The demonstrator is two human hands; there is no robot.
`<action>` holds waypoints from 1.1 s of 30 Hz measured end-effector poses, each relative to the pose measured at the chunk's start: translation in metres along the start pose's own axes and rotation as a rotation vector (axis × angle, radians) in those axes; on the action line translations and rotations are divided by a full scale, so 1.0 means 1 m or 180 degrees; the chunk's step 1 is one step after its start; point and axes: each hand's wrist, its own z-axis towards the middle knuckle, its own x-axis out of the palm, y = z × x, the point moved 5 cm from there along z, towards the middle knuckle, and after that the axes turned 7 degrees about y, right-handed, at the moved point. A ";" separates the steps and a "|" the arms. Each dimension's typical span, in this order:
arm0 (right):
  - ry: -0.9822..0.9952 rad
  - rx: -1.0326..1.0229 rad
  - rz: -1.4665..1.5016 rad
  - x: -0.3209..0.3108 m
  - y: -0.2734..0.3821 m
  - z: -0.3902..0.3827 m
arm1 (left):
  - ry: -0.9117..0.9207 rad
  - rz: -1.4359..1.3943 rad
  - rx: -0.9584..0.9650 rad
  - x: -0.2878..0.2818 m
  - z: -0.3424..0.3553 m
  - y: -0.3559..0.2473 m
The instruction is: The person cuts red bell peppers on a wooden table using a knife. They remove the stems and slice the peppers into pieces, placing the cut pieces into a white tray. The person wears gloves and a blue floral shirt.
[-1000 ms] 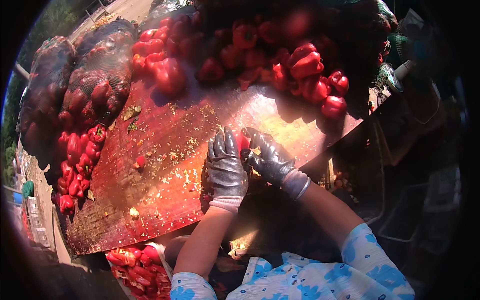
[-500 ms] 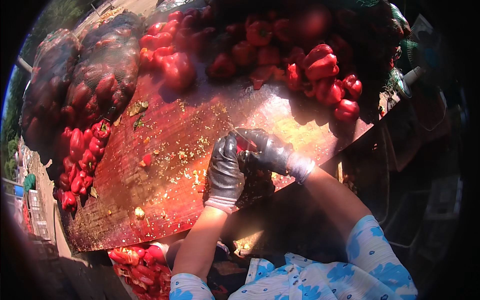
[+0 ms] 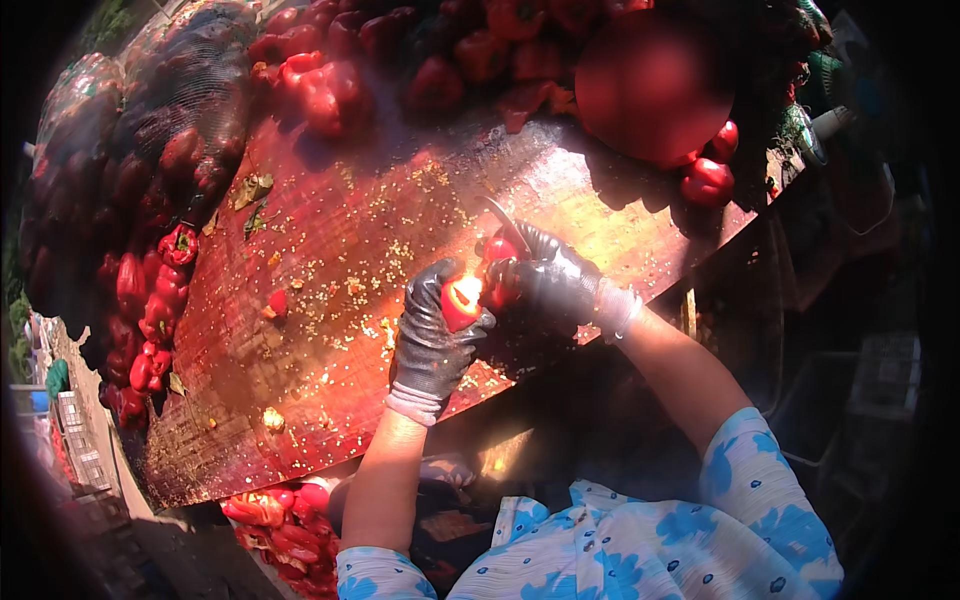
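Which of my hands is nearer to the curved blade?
Right. The curved blade juts from the right hand; the left hand is apart from it, toward the lower left, holding a red pepper.

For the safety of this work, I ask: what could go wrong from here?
The knife in the right hand might nick the left hand, which holds a cut red pepper close by. That pepper might slip, since its skin looks smooth. The clustered peppers along the left side of the tabletop might roll off.
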 end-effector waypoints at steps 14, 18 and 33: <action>-0.0785 0.0068 -0.1920 -0.029 -0.002 -0.044 | -0.0400 -0.2466 -0.0690 -0.013 0.001 0.012; -0.1128 -0.1239 -0.3107 0.004 0.045 -0.038 | -0.0230 -0.2029 -0.0576 -0.006 -0.004 0.009; 0.0358 -0.0347 -0.3002 0.055 0.013 0.006 | 0.0186 -0.1538 -0.0916 -0.019 -0.005 0.015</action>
